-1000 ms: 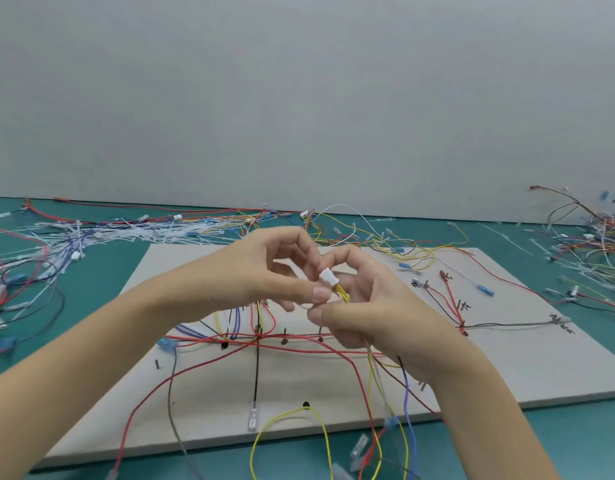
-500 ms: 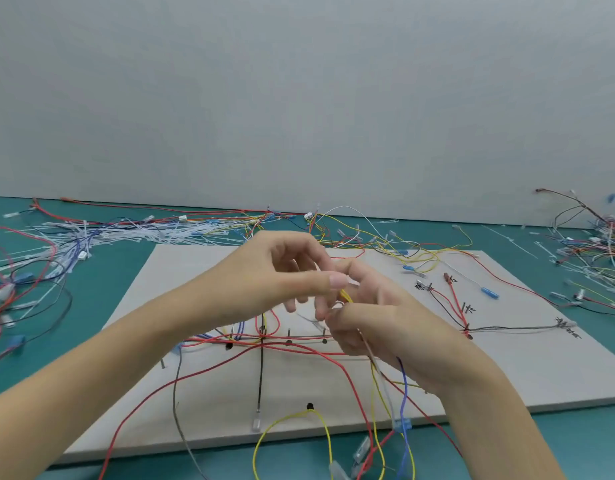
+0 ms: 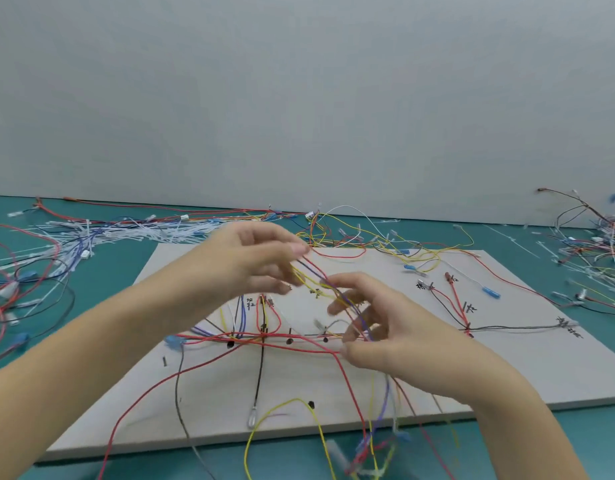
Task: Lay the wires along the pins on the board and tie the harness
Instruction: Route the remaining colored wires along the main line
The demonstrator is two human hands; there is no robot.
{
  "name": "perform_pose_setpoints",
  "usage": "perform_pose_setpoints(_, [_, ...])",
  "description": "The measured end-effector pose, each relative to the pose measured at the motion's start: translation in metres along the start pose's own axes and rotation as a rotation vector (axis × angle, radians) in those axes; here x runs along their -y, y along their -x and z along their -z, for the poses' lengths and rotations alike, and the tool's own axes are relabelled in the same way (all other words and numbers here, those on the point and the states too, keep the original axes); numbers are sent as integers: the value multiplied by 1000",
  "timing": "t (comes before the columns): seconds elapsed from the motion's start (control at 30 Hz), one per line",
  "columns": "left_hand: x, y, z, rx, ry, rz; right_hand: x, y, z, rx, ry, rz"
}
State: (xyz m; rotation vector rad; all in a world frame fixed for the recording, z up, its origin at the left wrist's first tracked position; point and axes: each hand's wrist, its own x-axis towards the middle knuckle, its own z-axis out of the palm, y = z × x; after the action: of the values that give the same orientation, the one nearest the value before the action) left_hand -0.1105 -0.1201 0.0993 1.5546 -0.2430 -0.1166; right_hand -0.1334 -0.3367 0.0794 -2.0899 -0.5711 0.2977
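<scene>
A pale board (image 3: 527,368) lies on the teal table, with black pins (image 3: 311,404) and red, yellow, black and purple wires laid across it. My left hand (image 3: 254,261) is raised over the board and pinches a thin bundle of red, yellow and purple wires (image 3: 314,273) at its fingertips. The bundle slants down to my right hand (image 3: 378,330), whose fingers are spread and relaxed with the strands running between them. The strands then hang past the board's front edge, ending in blurred connectors (image 3: 371,445).
White cable ties and loose wires (image 3: 108,233) are heaped at the back left. More loose wires (image 3: 597,244) lie at the far right. A tied branch of red and black wires (image 3: 467,329) sits on the board's right half. A grey wall stands behind.
My hands have drawn apart: the left rose and went back with the wire ends, the right opened its fingers and dropped lower. The white connector between the fingertips is gone from sight.
</scene>
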Motion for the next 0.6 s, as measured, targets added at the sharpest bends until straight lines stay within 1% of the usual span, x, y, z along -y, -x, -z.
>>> perform_pose_setpoints(0.07, [-1,-5,15,-90,194,4,-6,6,7,-14,168,-18])
perform_pose_setpoints(0.13, [2,-10,29,-156,373,6,-9,11,12,-86,254,-63])
perform_pose_setpoints(0.2, [5,-11,39,-170,498,12,-10,13,15,-148,203,-60])
perform_pose_setpoints(0.27, [9,-11,45,-150,578,35,-6,17,16,-105,48,-11])
perform_pose_setpoints(0.33, [11,-12,46,-120,608,64,0,16,15,-8,-131,19])
perform_pose_setpoints(0.37, [11,-12,45,-103,616,78,0,9,13,23,-177,10])
perform_pose_setpoints(0.43, [10,-12,44,-58,618,110,-3,-7,9,25,-213,-74])
perform_pose_setpoints(0.47, [9,-11,43,-22,604,124,-5,-15,10,-10,-235,-120])
perform_pose_setpoints(0.5, [9,-10,42,22,587,134,-4,-21,10,-76,-253,-115])
perform_pose_setpoints(0.53, [8,-8,40,72,574,139,-1,-25,8,-136,-260,-39])
perform_pose_setpoints(0.57, [7,-6,38,124,563,138,3,-26,6,-156,-284,49])
perform_pose_setpoints(0.6, [7,-4,36,171,553,131,7,-24,3,-130,-305,115])
